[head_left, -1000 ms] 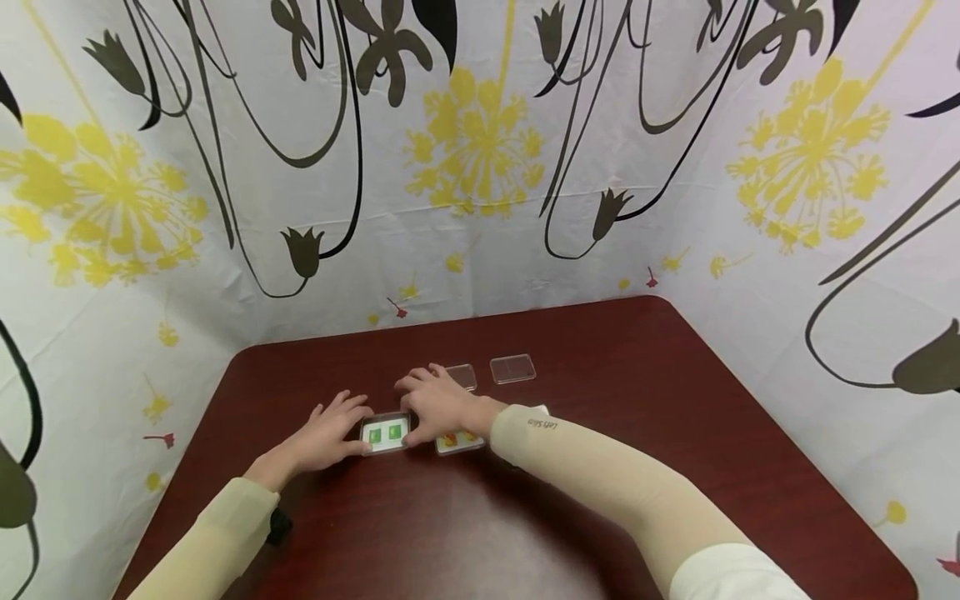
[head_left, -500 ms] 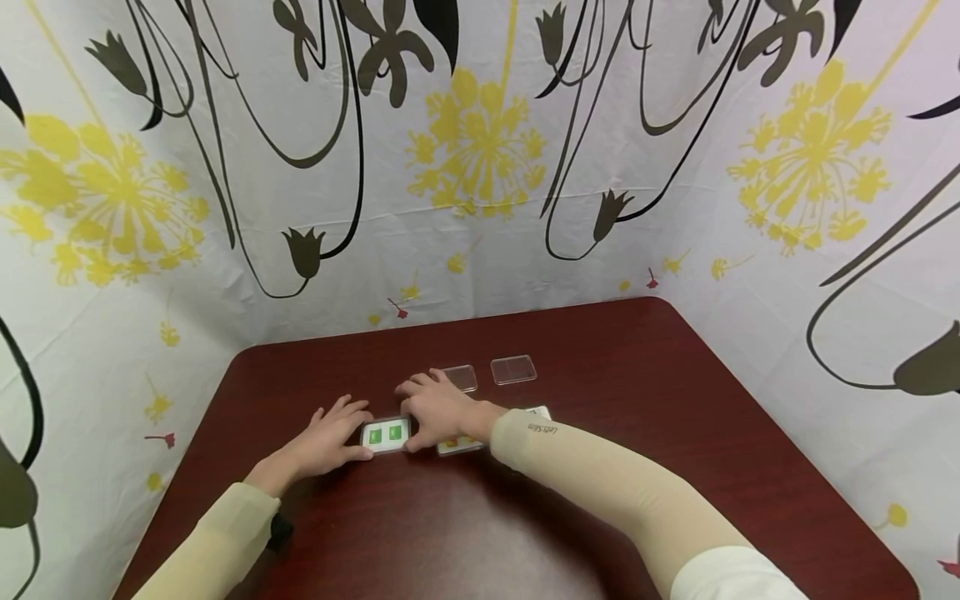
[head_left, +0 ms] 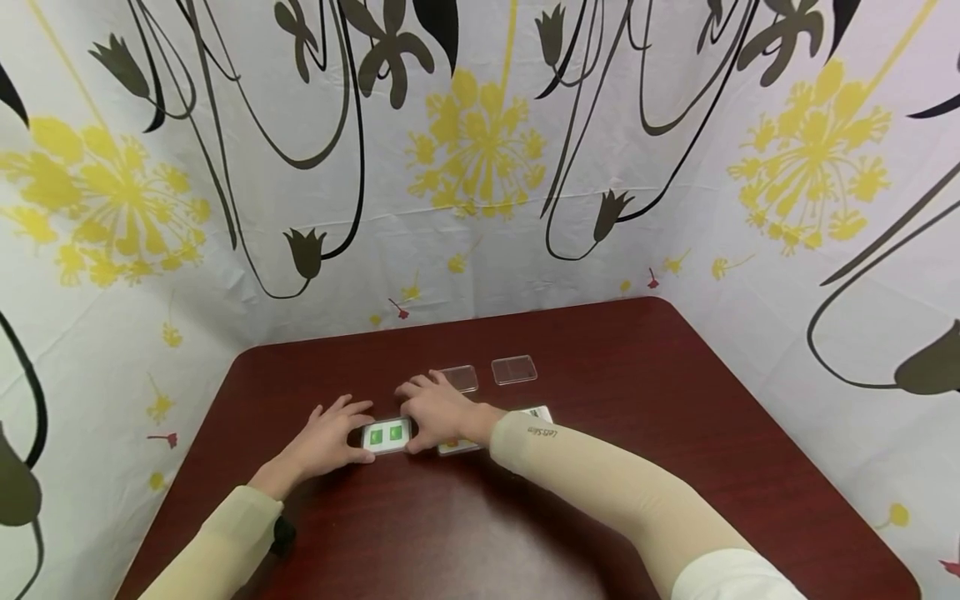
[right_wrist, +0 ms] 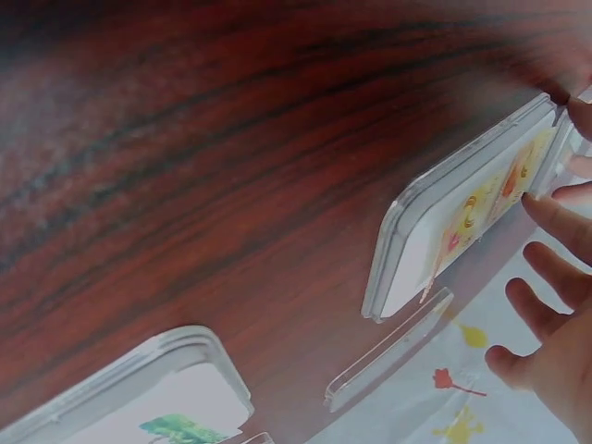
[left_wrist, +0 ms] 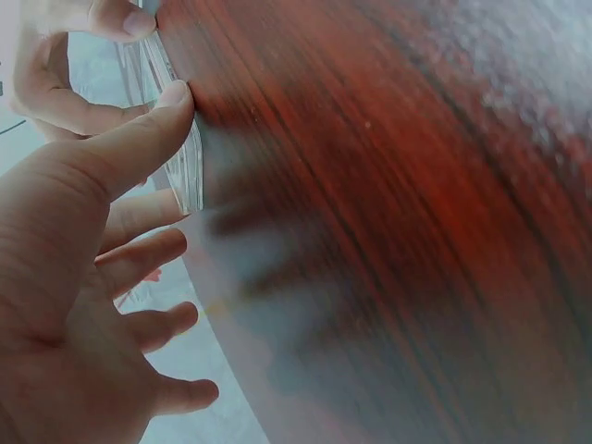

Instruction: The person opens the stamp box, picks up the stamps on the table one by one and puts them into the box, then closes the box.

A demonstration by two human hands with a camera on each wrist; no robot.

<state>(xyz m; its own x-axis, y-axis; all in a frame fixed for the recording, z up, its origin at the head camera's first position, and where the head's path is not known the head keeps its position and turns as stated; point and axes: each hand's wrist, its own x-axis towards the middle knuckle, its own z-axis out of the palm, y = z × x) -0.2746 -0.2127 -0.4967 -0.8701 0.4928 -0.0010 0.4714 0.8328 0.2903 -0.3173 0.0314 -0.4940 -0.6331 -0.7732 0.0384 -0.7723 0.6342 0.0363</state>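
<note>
A clear plastic card case (head_left: 387, 436) with two green pictures on white lies flat on the table between both hands. My left hand (head_left: 322, 433) pinches its left end with thumb and index finger; the other fingers are spread. My right hand (head_left: 441, 408) grips the right end, thumb on the near edge and fingertips at the far one. In the left wrist view, the case's thin layered edge (left_wrist: 191, 176) runs between thumb and index finger. Just right of it, partly under my right hand, lies a second case with orange and yellow pictures (right_wrist: 472, 217).
Two clear, shallow plastic covers lie farther back: the left one (head_left: 463, 379) is partly behind my right hand, the right one (head_left: 514, 370) in full view. A third case (right_wrist: 199, 393) with a green picture sits under my right forearm. Patterned cloth (head_left: 472, 250) hangs behind the table.
Both hands stay almost in place at the ends of the case. The clear rim around the green pictures looks narrower than a second ago.
</note>
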